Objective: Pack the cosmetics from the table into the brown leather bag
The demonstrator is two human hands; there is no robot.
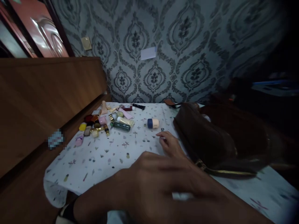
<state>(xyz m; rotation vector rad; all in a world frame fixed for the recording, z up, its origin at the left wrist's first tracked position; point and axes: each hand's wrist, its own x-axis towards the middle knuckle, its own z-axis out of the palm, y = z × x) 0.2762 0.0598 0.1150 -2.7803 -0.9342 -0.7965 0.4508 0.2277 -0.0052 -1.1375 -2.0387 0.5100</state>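
Note:
My right hand (171, 143) reaches over the patterned tablecloth (112, 161), its index finger stretched out and nothing seen in it. Just beyond its fingertips lie a small dark ring-shaped item (162, 129) and a small peach bottle with a dark blue cap (153, 123), on its side. My left hand (158, 180) is large and blurred in the foreground, crossing in front of my right forearm; its fingers are smeared by motion. A dark band circles the left wrist. Right of my right hand stands a big brown leather bag (205, 137) with a zip.
Cosmetics crowd the table's left back: a green bottle (121, 126), a cream tube (126, 121), a yellow-capped item (82, 126), a lilac item (79, 140) and several more. A black item (139, 106) lies near the wall. A wooden panel (51, 102) borders the left.

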